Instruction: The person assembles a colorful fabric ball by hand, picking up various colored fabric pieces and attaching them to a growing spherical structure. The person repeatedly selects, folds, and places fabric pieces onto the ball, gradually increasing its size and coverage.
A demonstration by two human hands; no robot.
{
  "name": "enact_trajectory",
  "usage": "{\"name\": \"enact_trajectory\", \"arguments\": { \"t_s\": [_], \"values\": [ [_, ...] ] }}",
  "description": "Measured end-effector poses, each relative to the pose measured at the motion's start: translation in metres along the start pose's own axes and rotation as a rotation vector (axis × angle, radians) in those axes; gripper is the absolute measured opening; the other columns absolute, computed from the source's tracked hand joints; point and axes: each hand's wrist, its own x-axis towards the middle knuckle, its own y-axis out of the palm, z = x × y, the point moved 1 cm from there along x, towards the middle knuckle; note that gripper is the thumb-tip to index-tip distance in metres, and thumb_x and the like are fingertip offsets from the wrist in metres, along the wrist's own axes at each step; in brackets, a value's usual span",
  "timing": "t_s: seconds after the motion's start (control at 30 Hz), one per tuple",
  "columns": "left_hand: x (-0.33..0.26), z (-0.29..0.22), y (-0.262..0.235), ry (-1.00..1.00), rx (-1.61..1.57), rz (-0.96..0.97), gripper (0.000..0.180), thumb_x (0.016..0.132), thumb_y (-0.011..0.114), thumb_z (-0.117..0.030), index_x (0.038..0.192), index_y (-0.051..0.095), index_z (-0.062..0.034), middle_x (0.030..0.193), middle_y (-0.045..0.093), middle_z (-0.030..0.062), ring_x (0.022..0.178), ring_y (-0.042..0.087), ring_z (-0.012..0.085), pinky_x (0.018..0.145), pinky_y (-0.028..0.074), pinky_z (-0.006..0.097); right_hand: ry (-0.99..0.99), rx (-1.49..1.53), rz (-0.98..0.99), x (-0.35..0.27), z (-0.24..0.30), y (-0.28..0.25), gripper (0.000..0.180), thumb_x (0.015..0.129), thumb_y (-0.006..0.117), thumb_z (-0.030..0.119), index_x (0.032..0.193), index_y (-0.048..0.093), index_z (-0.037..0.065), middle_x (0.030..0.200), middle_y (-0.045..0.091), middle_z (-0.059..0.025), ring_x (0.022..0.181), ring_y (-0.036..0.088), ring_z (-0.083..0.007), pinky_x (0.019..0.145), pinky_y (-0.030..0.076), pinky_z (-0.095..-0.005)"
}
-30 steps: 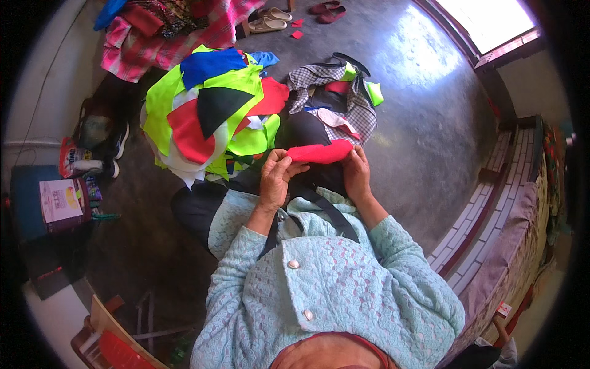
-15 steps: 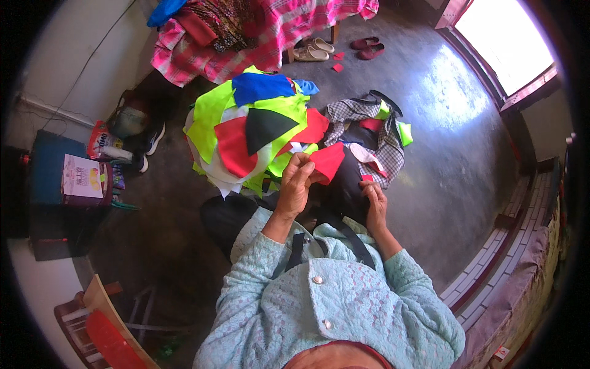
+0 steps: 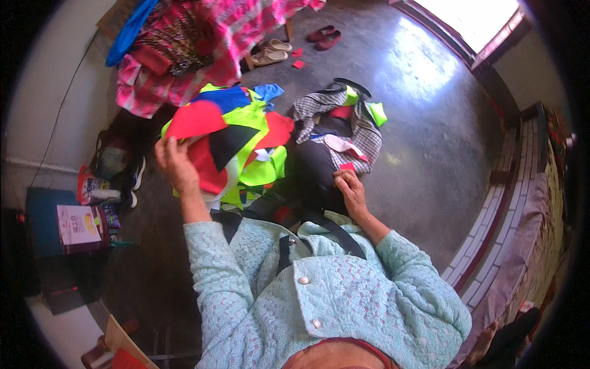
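To the left, my left hand (image 3: 176,166) has its fingers at the lower edge of a large red cloth piece (image 3: 198,119), pinching it against the pile. The heap of cloth scraps (image 3: 255,129) is neon yellow-green, red, black, blue and white, and its base is partly hidden. Over my dark-trousered knee, my right hand (image 3: 351,187) is closed with a small red cloth piece (image 3: 347,166) showing at its fingertips. Just beyond it lies a black-and-white checked cloth bag (image 3: 367,144) with bright scraps in and on it.
A pink plaid cloth (image 3: 147,86) drapes a piece of furniture at far left. Beige shoes (image 3: 270,56), dark red shoes (image 3: 324,38) and small red scraps (image 3: 298,64) lie on the floor. At left stands a dark box (image 3: 43,215) with packages; a tiled ledge (image 3: 491,246) runs along the right.
My left hand has carried the red cloth piece left onto the scrap heap. My right hand stays near my knee with the small red piece. The view has shifted.
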Motion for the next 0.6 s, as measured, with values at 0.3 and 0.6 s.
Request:
{"name": "enact_trajectory", "arguments": {
  "t_s": [0.3, 0.6],
  "values": [
    [-0.024, 0.012, -0.019, 0.485, 1.142, -0.102, 0.039, 0.084, 0.067, -0.021, 0.113, 0.053, 0.0011, 0.131, 0.049, 0.0210, 0.127, 0.042, 0.0349, 0.106, 0.033, 0.043, 0.011, 0.019, -0.018, -0.001, -0.003, -0.001, 0.020, 0.089, 0.062, 0.013, 0.077, 0.058, -0.002, 0.099, 0.059, -0.0084, 0.095, 0.055, -0.0171, 0.086, 0.042, -0.0275],
    [-0.035, 0.058, -0.010, 0.428, 1.635, 0.270, 0.052, 0.094, 0.045, -0.048, 0.137, 0.044, -0.0176, 0.147, 0.037, 0.0116, 0.138, 0.030, 0.0338, 0.104, 0.024, 0.061, 0.005, -0.044, -0.020, -0.002, -0.004, -0.003, 0.017, 0.089, 0.061, 0.011, 0.079, 0.059, -0.002, 0.099, 0.059, -0.0083, 0.097, 0.055, -0.0187, 0.088, 0.041, -0.0288]
  ]
}}
